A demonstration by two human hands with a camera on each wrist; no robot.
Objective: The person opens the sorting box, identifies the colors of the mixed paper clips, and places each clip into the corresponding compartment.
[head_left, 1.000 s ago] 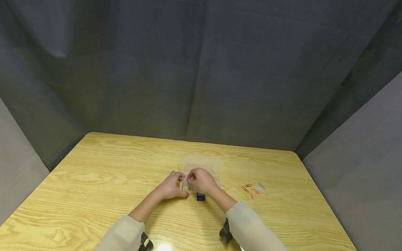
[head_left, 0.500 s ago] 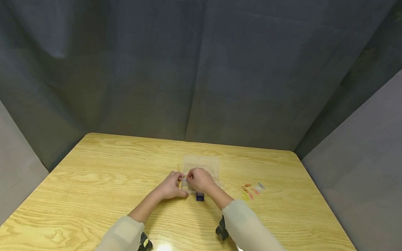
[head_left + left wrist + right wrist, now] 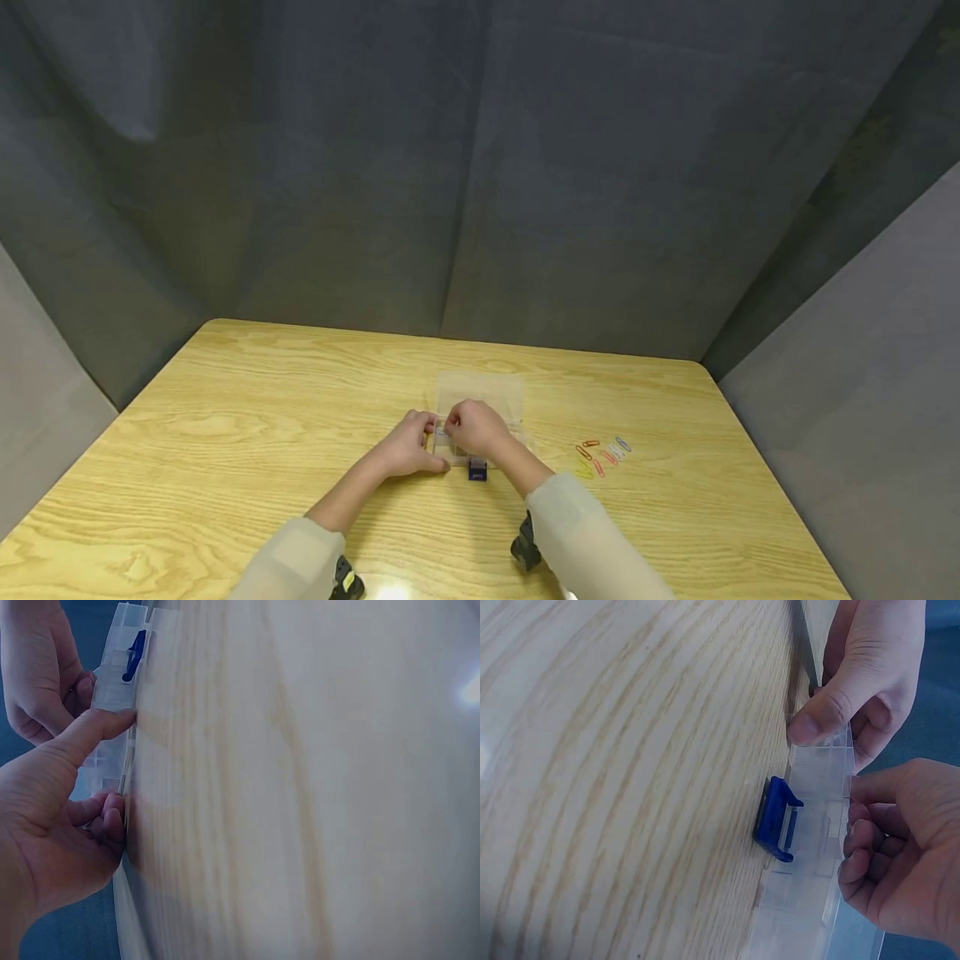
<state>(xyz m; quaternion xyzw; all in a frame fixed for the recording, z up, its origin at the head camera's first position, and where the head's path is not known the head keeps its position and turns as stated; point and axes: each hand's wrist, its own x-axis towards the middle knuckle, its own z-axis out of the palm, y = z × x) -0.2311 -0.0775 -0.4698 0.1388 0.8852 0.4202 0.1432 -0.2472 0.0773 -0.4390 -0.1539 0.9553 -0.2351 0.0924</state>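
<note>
A clear plastic compartment box [image 3: 810,776] sits on the table, its see-through lid [image 3: 483,387] raised at the back. A blue latch [image 3: 776,821] hangs at its front. My left hand [image 3: 408,446] holds the box's left end, thumb [image 3: 112,724] on the front edge and the other fingers curled at the side. Over the left compartments, my right hand [image 3: 480,429] bends down with thumb and forefinger brought together. Its remaining fingers [image 3: 862,844] curl beside the box wall. Whether the right fingertips pinch anything I cannot tell. Something small and pale blue shows in the compartment below them.
To the right of the box lie several loose paper clips: red ones [image 3: 583,452], a blue one [image 3: 623,444], yellow ones [image 3: 585,469] and pale ones. The wooden table [image 3: 300,383] ends at a dark curtain [image 3: 360,208] behind, with grey panels at both sides.
My right forearm and wrist have shifted slightly left, while the right fingertips stay over the same compartments. The left hand keeps its hold on the box.
</note>
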